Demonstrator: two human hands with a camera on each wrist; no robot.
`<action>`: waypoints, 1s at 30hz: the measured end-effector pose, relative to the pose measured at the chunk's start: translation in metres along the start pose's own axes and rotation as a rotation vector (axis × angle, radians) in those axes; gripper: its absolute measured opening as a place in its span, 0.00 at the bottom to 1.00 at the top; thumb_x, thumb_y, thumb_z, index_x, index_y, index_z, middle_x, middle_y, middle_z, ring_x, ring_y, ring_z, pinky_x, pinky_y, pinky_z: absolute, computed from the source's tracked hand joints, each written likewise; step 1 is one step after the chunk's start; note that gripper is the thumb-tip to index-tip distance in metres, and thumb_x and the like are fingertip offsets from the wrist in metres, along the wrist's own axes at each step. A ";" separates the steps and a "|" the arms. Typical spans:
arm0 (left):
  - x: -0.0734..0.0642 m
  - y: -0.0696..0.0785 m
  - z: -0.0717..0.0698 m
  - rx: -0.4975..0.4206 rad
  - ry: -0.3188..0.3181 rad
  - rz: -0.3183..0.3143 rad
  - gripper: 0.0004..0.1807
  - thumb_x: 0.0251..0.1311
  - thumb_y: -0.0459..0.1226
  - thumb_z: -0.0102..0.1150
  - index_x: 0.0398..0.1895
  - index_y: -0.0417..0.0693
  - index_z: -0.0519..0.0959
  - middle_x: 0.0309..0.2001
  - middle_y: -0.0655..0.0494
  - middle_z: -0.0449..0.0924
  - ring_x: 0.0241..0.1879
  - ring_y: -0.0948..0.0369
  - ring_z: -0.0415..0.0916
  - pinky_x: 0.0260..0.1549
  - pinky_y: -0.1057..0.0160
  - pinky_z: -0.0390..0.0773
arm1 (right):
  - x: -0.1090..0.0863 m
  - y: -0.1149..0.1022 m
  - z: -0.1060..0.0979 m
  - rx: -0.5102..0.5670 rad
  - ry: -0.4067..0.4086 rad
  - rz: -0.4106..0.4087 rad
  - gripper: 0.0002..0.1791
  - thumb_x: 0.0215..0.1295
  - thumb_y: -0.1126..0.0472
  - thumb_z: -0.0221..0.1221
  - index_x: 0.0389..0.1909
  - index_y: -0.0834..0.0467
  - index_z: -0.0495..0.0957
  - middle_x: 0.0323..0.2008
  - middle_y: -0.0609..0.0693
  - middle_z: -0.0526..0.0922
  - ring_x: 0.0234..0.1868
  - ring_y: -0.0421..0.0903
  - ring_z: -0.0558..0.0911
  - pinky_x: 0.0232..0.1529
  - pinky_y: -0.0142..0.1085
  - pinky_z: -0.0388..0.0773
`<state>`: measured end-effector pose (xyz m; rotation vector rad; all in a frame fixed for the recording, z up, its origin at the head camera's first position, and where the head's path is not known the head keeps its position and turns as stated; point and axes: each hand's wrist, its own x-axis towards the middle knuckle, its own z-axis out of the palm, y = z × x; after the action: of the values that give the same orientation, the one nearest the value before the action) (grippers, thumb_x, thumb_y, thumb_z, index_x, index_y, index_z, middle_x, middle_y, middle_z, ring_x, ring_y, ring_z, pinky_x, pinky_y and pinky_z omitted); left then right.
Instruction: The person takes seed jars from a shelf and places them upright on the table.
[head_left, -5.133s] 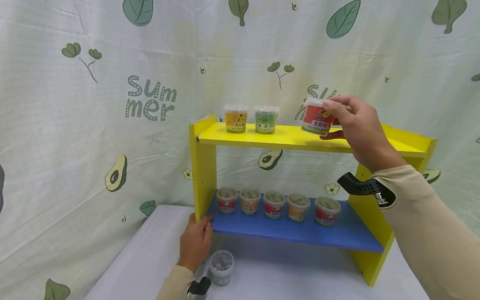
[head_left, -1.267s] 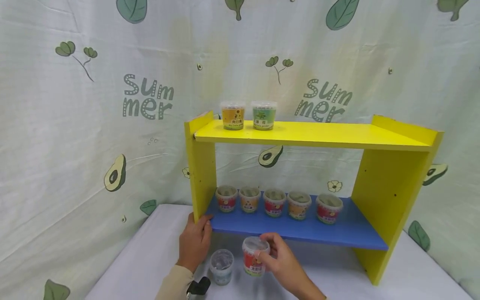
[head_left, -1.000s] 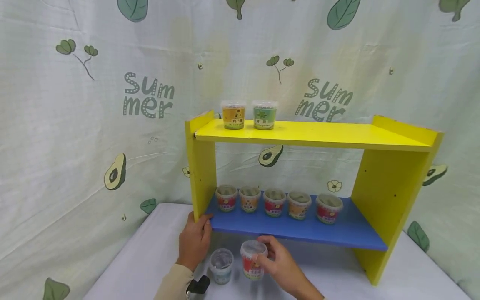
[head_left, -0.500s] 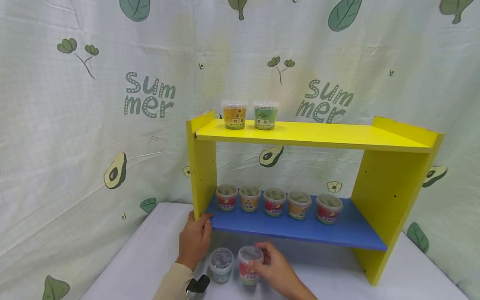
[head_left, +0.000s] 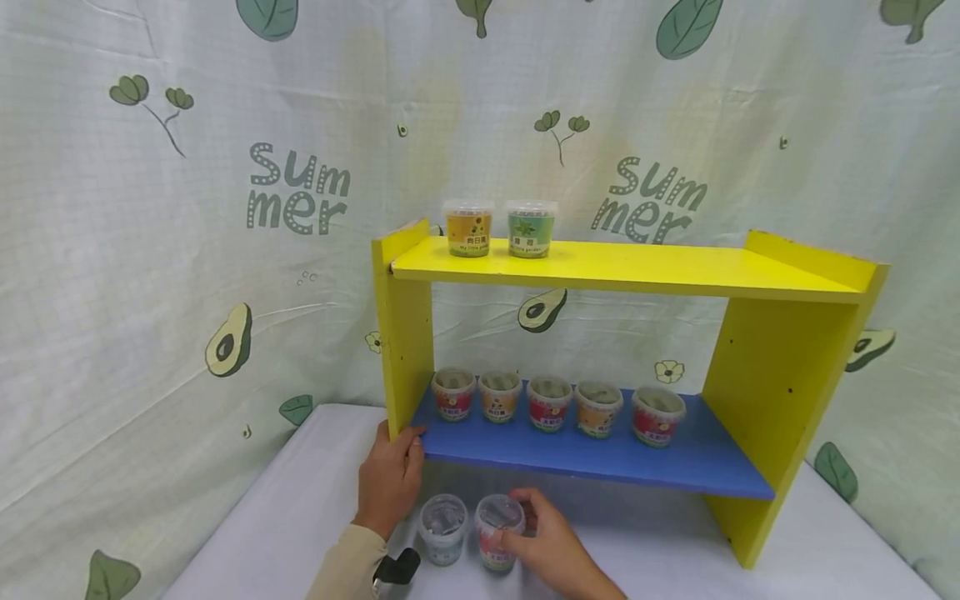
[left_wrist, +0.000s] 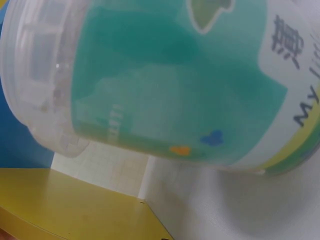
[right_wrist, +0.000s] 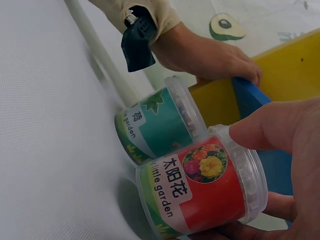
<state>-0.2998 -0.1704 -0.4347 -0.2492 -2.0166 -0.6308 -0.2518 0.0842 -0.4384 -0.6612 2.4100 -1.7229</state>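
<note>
My right hand [head_left: 551,540] pinches a clear-lidded plastic cup with a red flower label [head_left: 493,552], thumb in front and fingers behind near its rim. That red cup [right_wrist: 202,192] is down at the white table, right beside a green-labelled cup [head_left: 442,546]. In the left wrist view the green-labelled cup [left_wrist: 170,85] fills most of the picture. With my left hand [head_left: 388,485] I grip the lower left of a yellow and blue shelf unit [head_left: 408,333], where the side panel meets the blue board. My left fingertips behind the panel are hidden.
Several cups with red and orange labels, such as a red one [head_left: 547,410], line the blue board [head_left: 570,467]. On the yellow top board [head_left: 637,265] stand an orange-labelled cup [head_left: 468,232] and a green-labelled one [head_left: 531,232]. A patterned curtain [head_left: 300,108] hangs behind.
My right hand has brought the red cup from above the yellow top board down to the table, then left beside the green-labelled cup. My left hand keeps its grip on the shelf unit.
</note>
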 end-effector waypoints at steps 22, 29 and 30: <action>-0.002 -0.002 0.002 0.007 -0.002 -0.008 0.11 0.63 0.40 0.50 0.42 0.53 0.81 0.44 0.45 0.71 0.31 0.55 0.75 0.26 0.54 0.76 | 0.001 0.002 0.006 0.044 -0.018 0.132 0.36 0.52 0.50 0.67 0.57 0.63 0.63 0.47 0.54 0.72 0.44 0.49 0.74 0.37 0.42 0.73; -0.001 -0.001 0.001 0.004 0.004 -0.001 0.10 0.62 0.39 0.50 0.42 0.53 0.81 0.44 0.45 0.72 0.31 0.55 0.74 0.25 0.53 0.76 | 0.002 0.003 0.005 0.039 -0.033 0.098 0.37 0.50 0.52 0.68 0.56 0.65 0.63 0.46 0.54 0.74 0.44 0.49 0.75 0.38 0.41 0.74; 0.000 -0.001 0.000 0.003 0.002 -0.005 0.10 0.62 0.39 0.50 0.42 0.53 0.81 0.44 0.45 0.71 0.32 0.55 0.74 0.25 0.53 0.76 | 0.001 0.002 0.004 0.039 -0.040 0.094 0.37 0.51 0.53 0.68 0.57 0.65 0.63 0.46 0.54 0.74 0.44 0.49 0.75 0.38 0.41 0.74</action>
<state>-0.3001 -0.1706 -0.4354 -0.2418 -2.0164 -0.6311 -0.2523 0.0805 -0.4419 -0.5622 2.3357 -1.6985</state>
